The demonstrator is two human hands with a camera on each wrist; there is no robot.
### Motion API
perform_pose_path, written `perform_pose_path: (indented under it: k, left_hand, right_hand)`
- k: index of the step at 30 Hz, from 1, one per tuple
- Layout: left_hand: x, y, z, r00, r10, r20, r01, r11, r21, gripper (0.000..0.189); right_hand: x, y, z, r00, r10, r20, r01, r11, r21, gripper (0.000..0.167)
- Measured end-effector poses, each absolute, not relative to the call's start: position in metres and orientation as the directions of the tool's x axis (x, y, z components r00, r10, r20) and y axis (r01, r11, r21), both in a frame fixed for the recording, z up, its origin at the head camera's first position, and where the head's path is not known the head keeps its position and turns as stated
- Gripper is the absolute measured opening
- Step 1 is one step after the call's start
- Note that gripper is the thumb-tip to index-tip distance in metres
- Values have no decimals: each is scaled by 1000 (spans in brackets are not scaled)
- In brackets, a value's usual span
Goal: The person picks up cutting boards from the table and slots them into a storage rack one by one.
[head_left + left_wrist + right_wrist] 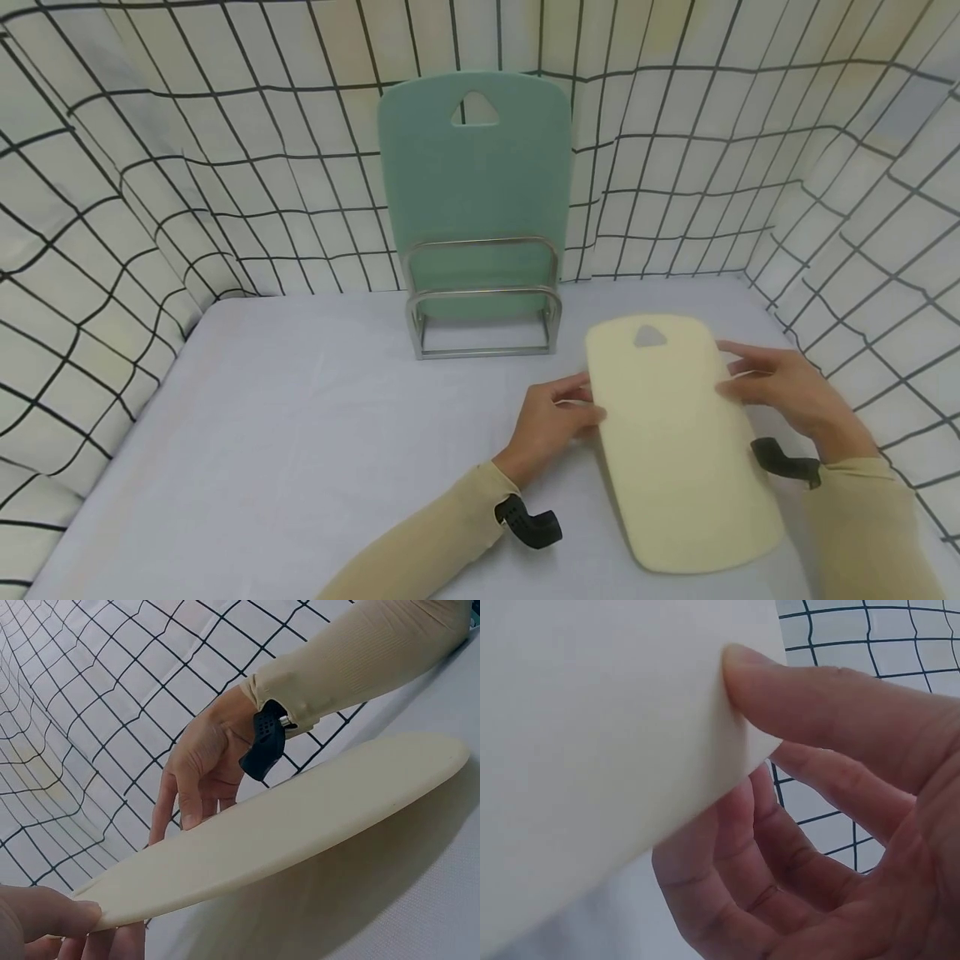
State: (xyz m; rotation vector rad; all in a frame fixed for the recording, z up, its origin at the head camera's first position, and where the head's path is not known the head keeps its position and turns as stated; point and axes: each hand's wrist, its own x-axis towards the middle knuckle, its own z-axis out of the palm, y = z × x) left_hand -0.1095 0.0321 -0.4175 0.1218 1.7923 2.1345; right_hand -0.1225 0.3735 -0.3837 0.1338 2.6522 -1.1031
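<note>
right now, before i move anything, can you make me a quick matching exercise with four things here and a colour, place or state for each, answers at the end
Column one
1. green board
2. cream board
3. metal rack
4. left hand

Column two
A. silver-coloured, made of bars
B. pinching a board's long edge
C. standing on end
D. gripped at its two long edges

Right pairs: 1-C, 2-D, 3-A, 4-B
</note>
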Motion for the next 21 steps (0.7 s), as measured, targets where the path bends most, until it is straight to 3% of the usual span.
perform_pose_path:
  k: [21]
  left_hand:
    - [-114,26,-409,-940,310,-143,-186,-113,976,56]
  right_hand:
    - [-121,363,-376,-971,11,-239,181,689,-702,90]
